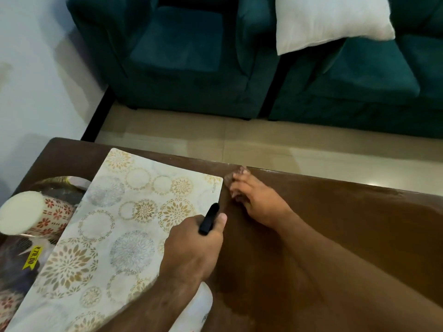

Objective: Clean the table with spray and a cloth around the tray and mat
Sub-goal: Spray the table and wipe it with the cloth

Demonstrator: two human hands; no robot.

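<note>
My left hand [191, 245] grips a white spray bottle [195, 307] by its black nozzle head [209, 219], held over the right edge of the patterned mat [115, 226]. My right hand [256, 200] presses a small brown cloth [236, 177] onto the brown table [347, 231], near the far edge just past the mat's far right corner. The cloth is mostly hidden under my fingers. A dark tray [16, 264] lies under the mat's left side, with a yellow price sticker on it.
A patterned cup [36, 215] lies on its side on the tray at the left. Beyond the table's far edge are a tiled floor [263, 144], green sofas [191, 56] and a white cushion [333, 21]. A white wall stands to the left.
</note>
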